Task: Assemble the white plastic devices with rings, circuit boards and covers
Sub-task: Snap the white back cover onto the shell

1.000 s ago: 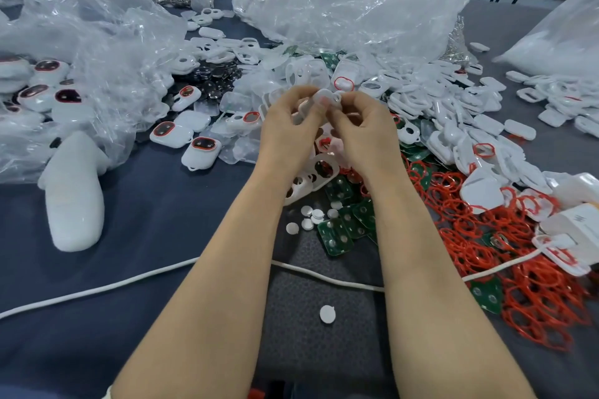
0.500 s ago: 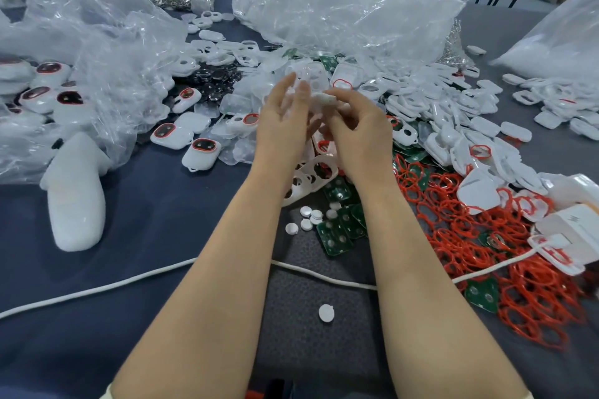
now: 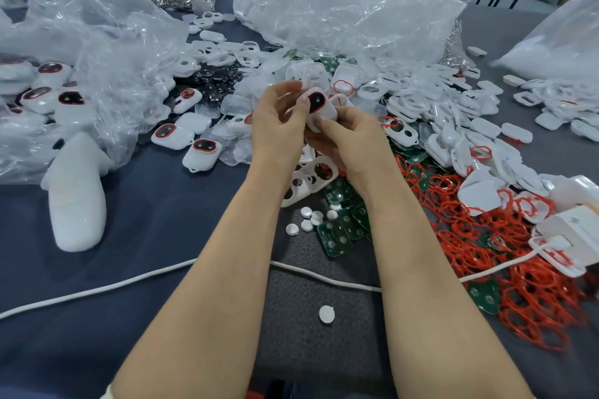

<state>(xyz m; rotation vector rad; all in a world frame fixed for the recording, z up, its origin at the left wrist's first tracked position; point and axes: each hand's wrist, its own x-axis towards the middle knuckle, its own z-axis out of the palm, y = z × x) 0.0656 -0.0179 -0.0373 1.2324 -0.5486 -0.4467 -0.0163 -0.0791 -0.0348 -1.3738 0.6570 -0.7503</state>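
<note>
A white plastic device with a dark window edged by a red ring is held up above the middle of the table. My left hand grips its left side with the thumb on the front. My right hand holds it from below and the right. Red rings lie in a heap at the right. Green circuit boards sit under my wrists with small white discs beside them. Loose white covers are piled behind my hands.
Finished devices lie at the left by crumpled clear bags. A white cable crosses the blue cloth in front. A white charger block sits at the right edge. Another big bag lies behind.
The device has turned in my hands so its dark window with the red ring now faces me. Both hands have shifted slightly and my left fingers have closed on it again.
</note>
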